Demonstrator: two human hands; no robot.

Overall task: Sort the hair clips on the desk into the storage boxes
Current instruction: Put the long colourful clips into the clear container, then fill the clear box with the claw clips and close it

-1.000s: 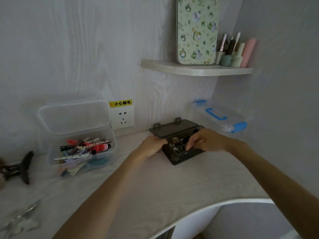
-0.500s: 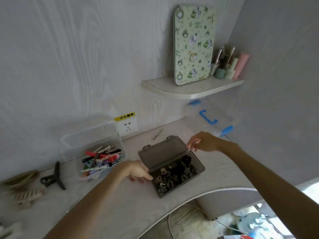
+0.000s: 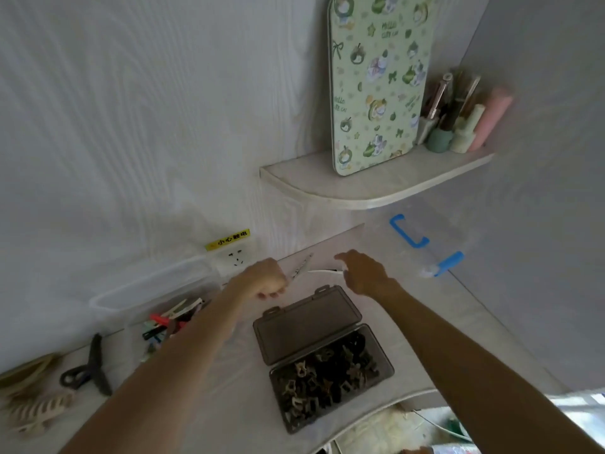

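A dark translucent box (image 3: 379, 350) lies open near the desk's front edge, full of small dark and beige claw clips, its lid (image 3: 307, 322) folded back. Beyond it my left hand (image 3: 262, 280) is curled, gripping the near end of a slim pale hair clip (image 3: 302, 267). My right hand (image 3: 363, 273) hovers with loosely spread fingers, its fingertips at the end of a white slim clip (image 3: 322, 271) lying on the desk. A clear box (image 3: 147, 286) with several coloured flat clips (image 3: 163, 322) stands to the left, partly hidden by my left arm.
A black claw clip (image 3: 88, 371) and beige claw clips (image 3: 36, 411) lie at the far left. A clear lidded box with blue handle (image 3: 409, 231) sits in the back right corner under a shelf (image 3: 376, 185) holding a green patterned board (image 3: 376, 83). A wall socket (image 3: 234, 257) is behind.
Both hands have left the dark box and reached back toward the wall. My left hand has closed on the slim clip; my right hand moved left to the white clip.
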